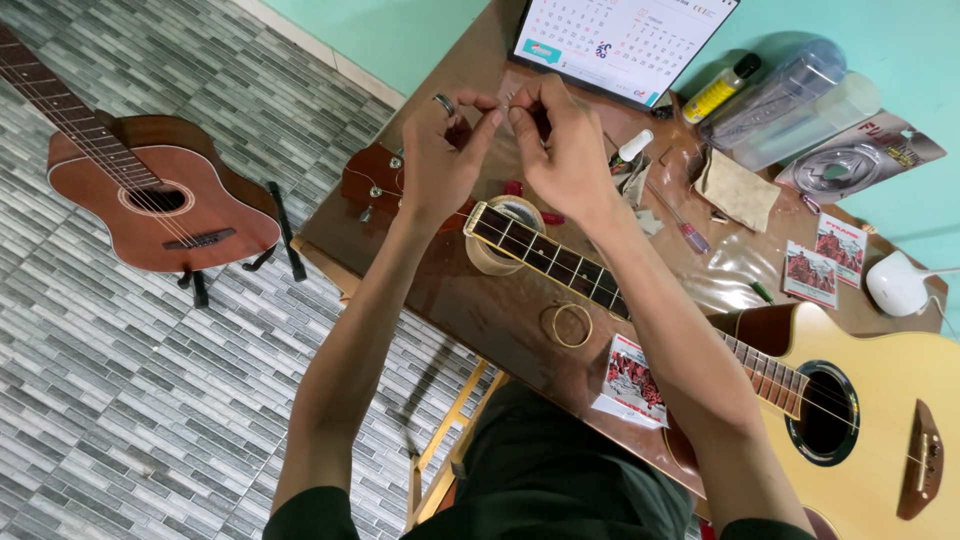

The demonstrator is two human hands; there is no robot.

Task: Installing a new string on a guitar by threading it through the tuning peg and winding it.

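Hands meet above the desk (500,310) in the head view, fingertips pinched together on a thin guitar string end (507,103) held between them. The left hand (440,150), wearing one ring, nips it with thumb and forefinger; the right hand (560,135) closes narrowly on the same spot from the other side.

Two guitars are in sight. One pale acoustic guitar (880,420) lies on the desk, its neck running under the right forearm to a headstock (375,180) just below the left hand. One reddish guitar (160,195) rests on a stand on the tiled floor (120,400), well apart to the left of the left hand.

Just below the hands sits one roll of tape (490,255) under the neck, and nearer the body one coiled string (571,325). Three string packets show: one (632,380) beside the right forearm, two (826,258) to the right. One calendar (625,40) stands beyond the hands, one yellow bottle (720,90) and one white mouse (895,283) lie further right.
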